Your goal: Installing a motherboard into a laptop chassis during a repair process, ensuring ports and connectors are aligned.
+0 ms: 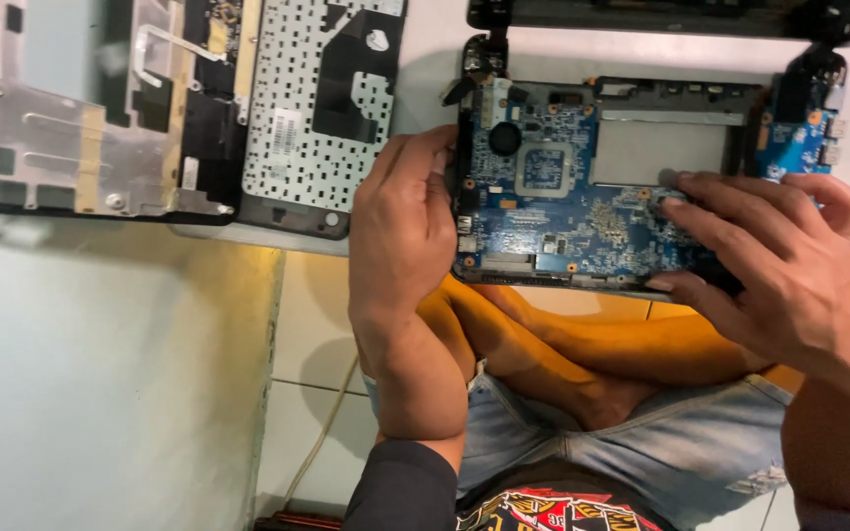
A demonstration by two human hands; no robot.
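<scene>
Hands | left hand (400, 231), right hand (774, 256): fingers closed on blue circuit board (553, 211) | keyboard (322, 108) beside

Right hand (779, 265) hides the blue circuit board's (553, 197) right corner.

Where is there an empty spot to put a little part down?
The pale floor at lower left, below the metal cover panel and upturned keyboard, is bare. It's crowded where the left hand and right hand grip the blue circuit board.
</scene>
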